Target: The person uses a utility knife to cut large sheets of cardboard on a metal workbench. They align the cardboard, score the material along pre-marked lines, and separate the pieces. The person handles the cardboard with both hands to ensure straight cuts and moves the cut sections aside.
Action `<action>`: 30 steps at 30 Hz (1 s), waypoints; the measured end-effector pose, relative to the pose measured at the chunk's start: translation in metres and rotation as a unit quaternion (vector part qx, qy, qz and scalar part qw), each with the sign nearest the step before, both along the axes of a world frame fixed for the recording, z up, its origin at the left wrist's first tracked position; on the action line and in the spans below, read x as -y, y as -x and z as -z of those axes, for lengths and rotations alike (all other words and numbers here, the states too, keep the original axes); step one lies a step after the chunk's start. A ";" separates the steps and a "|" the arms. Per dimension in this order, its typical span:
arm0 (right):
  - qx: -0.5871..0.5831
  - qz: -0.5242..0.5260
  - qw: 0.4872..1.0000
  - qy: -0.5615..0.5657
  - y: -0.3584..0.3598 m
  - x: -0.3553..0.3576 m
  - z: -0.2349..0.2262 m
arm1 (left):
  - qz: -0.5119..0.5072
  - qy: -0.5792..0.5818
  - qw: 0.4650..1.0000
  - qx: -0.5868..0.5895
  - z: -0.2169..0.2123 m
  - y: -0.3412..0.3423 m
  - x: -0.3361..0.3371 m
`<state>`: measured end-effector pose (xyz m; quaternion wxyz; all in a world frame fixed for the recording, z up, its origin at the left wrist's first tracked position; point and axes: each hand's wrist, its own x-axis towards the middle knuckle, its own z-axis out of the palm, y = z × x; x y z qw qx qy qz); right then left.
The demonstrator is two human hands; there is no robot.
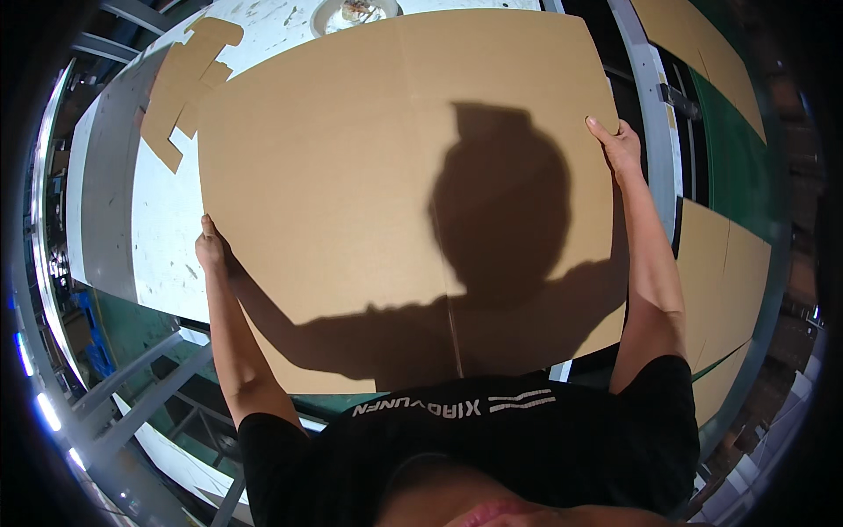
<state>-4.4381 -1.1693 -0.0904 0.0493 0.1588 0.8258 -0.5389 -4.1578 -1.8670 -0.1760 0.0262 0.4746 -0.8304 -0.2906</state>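
Note:
A large flat brown cardboard sheet (351, 193) with a vertical crease lies over a white worktable (162, 228), filling the middle of the head view. My left hand (211, 249) grips its left edge, thumb on top. My right hand (619, 145) holds the right edge near the upper corner, fingers laid along the edge. My shadow falls across the sheet's lower half.
A smaller notched cardboard cut-out (180, 88) lies on the table at the upper left. A round plate-like object (351, 13) sits at the far edge. More cardboard sheets (724, 272) rest on a green surface to the right, past a grey metal rail (654, 97).

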 end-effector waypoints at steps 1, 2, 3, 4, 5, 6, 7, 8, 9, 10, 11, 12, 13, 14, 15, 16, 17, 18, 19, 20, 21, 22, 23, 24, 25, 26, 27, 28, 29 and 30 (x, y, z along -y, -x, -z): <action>0.003 0.002 1.000 0.007 0.002 -0.004 0.008 | 0.004 0.028 0.999 0.016 -0.003 0.001 -0.001; 0.007 0.002 1.000 0.015 0.002 -0.007 0.015 | -0.001 0.054 0.998 0.029 -0.006 0.003 -0.002; 0.003 -0.021 1.000 0.015 0.006 -0.008 0.018 | -0.019 0.075 0.996 0.043 -0.005 -0.008 -0.016; -0.004 -0.037 0.999 0.022 0.007 -0.001 0.019 | -0.030 0.103 0.993 0.055 -0.017 -0.012 -0.022; -0.014 -0.035 0.999 0.021 0.006 -0.007 0.017 | -0.062 0.187 0.977 0.078 -0.037 0.012 -0.065; -0.021 -0.050 0.998 -0.036 0.007 -0.008 0.015 | -0.039 0.218 0.974 0.043 -0.049 0.018 -0.088; -0.026 -0.065 0.993 -0.093 0.008 -0.008 0.014 | 0.042 0.226 0.973 0.010 -0.063 0.018 -0.110; -0.035 -0.082 0.985 -0.149 0.010 -0.007 0.010 | 0.139 0.267 0.951 -0.076 -0.052 0.005 -0.129; -0.055 -0.089 0.979 -0.177 0.011 -0.001 0.005 | 0.231 0.344 0.899 -0.141 -0.028 -0.014 -0.155; -0.068 -0.082 0.971 -0.214 0.005 -0.005 0.002 | 0.268 0.138 0.941 -0.155 -0.063 -0.012 -0.227; -0.081 -0.085 0.963 -0.243 -0.001 -0.001 0.001 | 0.349 0.034 0.916 -0.192 -0.069 -0.035 -0.272; -0.116 -0.076 0.954 -0.266 -0.006 0.000 0.007 | 0.417 -0.087 0.879 -0.213 -0.076 -0.058 -0.318; -0.148 -0.065 0.942 -0.293 -0.010 -0.003 0.020 | 0.590 0.016 0.795 -0.141 -0.097 -0.076 -0.353; -0.179 -0.052 0.929 -0.319 -0.016 -0.005 0.025 | 0.549 -0.170 0.806 -0.140 -0.083 -0.092 -0.376; -0.168 -0.049 0.938 -0.300 -0.034 0.014 0.000 | 0.465 -0.339 0.805 -0.144 -0.067 -0.113 -0.398; -0.200 -0.085 0.933 -0.288 -0.036 0.002 -0.003 | 0.603 -0.123 0.766 -0.185 -0.109 -0.106 -0.413; -0.237 -0.074 0.933 -0.259 -0.038 -0.013 0.014 | 0.598 -0.133 0.776 -0.147 -0.112 -0.105 -0.420; -0.279 -0.057 0.929 -0.234 -0.039 -0.032 0.031 | 0.598 -0.140 0.781 -0.115 -0.113 -0.101 -0.426; -0.271 -0.019 0.946 -0.177 -0.042 -0.044 0.035 | 0.595 -0.145 0.786 -0.085 -0.112 -0.099 -0.433; -0.266 0.022 0.956 -0.118 -0.045 -0.064 0.035 | 0.585 -0.105 0.795 -0.123 -0.098 -0.105 -0.437; -0.293 0.056 0.940 -0.167 -0.050 -0.096 0.040 | 0.598 -0.083 0.782 -0.153 -0.071 -0.115 -0.430; -0.271 0.120 0.925 -0.238 -0.061 -0.127 0.042 | 0.609 -0.061 0.770 -0.179 -0.053 -0.123 -0.424; -0.225 0.145 0.898 -0.349 -0.069 -0.161 0.042 | 0.605 -0.024 0.772 -0.196 -0.065 -0.119 -0.429; -0.163 0.168 0.861 -0.451 -0.086 -0.192 0.046 | 0.600 0.011 0.773 -0.206 -0.079 -0.121 -0.433; -0.094 0.174 0.843 -0.501 -0.100 -0.208 0.047 | 0.611 0.022 0.764 -0.204 -0.076 -0.126 -0.432; -0.025 0.173 0.820 -0.545 -0.110 -0.219 0.046 | 0.618 0.033 0.759 -0.202 -0.072 -0.134 -0.428; 0.041 0.169 0.793 -0.584 -0.112 -0.230 0.045 | 0.642 0.057 0.745 -0.173 -0.071 -0.140 -0.424; 0.057 0.154 0.788 -0.593 -0.111 -0.244 0.044 | 0.661 0.076 0.732 -0.143 -0.075 -0.153 -0.425; 0.072 0.146 0.783 -0.601 -0.103 -0.256 0.045 | 0.674 0.071 0.725 -0.118 -0.074 -0.162 -0.419; 0.086 0.138 0.778 -0.607 -0.096 -0.270 0.050 | 0.686 0.070 0.719 -0.092 -0.072 -0.172 -0.414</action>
